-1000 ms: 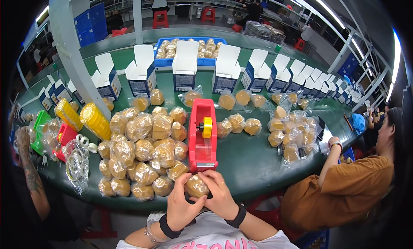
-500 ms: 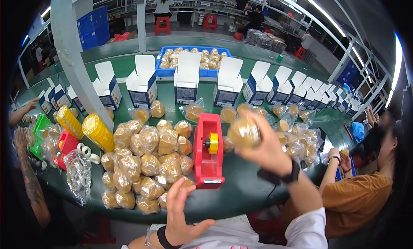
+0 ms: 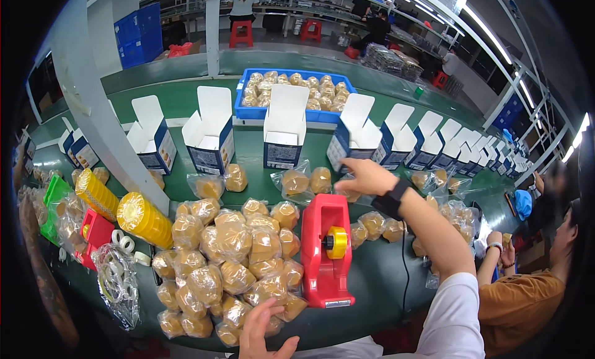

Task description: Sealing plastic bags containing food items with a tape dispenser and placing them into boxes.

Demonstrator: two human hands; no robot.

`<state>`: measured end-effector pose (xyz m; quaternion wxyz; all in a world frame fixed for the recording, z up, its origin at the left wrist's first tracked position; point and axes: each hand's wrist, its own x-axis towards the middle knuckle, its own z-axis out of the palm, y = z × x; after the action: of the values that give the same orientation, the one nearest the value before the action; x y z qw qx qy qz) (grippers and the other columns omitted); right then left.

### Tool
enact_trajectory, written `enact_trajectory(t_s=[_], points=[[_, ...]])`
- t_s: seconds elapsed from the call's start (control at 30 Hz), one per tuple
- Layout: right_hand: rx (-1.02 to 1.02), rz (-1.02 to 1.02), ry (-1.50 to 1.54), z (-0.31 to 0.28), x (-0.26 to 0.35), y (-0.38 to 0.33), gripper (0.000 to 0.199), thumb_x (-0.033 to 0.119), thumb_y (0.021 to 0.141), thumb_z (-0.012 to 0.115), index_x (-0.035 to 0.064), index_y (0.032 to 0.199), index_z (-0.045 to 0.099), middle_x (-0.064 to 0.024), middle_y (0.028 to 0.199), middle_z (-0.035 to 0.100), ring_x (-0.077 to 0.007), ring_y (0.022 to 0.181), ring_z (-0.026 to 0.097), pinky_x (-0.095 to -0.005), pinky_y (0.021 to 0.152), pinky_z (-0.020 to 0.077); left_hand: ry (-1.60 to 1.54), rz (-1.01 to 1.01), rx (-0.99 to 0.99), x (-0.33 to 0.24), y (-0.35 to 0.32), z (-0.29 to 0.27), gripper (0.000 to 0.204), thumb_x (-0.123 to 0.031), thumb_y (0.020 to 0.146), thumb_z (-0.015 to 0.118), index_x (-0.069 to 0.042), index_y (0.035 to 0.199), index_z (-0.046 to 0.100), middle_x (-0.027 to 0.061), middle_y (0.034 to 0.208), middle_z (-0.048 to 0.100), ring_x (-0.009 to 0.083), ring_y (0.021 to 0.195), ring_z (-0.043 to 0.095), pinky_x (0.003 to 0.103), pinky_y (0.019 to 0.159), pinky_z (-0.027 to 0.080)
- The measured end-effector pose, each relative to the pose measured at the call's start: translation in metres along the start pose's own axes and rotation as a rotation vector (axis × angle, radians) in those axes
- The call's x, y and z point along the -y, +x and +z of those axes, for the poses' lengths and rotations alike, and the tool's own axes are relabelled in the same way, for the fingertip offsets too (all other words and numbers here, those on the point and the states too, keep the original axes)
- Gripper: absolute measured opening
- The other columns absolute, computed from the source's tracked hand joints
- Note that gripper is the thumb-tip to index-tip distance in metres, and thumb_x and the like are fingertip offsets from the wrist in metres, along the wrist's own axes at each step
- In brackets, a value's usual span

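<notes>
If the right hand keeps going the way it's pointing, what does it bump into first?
Probably the bagged golden pieces lying just left of the right hand, in front of the open white-and-blue box. Depth is hard to judge, so it might pass above them.

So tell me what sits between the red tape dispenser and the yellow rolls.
In the head view, the heap of bagged golden items fills the stretch between the red tape dispenser and the yellow rolls.
</notes>
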<state>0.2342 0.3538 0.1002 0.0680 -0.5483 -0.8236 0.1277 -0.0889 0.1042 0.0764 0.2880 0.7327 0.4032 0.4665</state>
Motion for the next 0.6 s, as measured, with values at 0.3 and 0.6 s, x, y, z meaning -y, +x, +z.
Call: enact_trajectory(t_s=[0.3, 0.6], points=[[-0.387, 0.17, -0.027, -0.02, -0.001, -0.077, 0.025, 0.024, 0.079, 0.065, 0.0005, 0.071, 0.061, -0.0166, 0.074, 0.065, -0.0307, 0.07, 0.064, -0.0404, 0.065, 0.0496, -0.084, 0.06, 0.092, -0.019, -0.011, 0.012, 0.065, -0.005, 0.078, 0.064, 0.0, 0.135, 0.033, 0.021, 0.117, 0.053, 0.0319, 0.098, 0.058, 0.038, 0.084, 0.046], [-0.341, 0.453, 0.899, 0.017, 0.097, -0.277, 0.019, 0.008, 0.077, 0.069, -0.0008, 0.068, 0.055, -0.0088, 0.071, 0.064, -0.0166, 0.06, 0.064, -0.0278, 0.052, 0.0473, -0.469, -0.113, 0.553, -0.072, -0.043, 0.108, 0.07, -0.01, 0.076, 0.069, -0.002, 0.134, 0.032, 0.0173, 0.125, 0.044, 0.0256, 0.1, 0.058, 0.036, 0.083, 0.051]])
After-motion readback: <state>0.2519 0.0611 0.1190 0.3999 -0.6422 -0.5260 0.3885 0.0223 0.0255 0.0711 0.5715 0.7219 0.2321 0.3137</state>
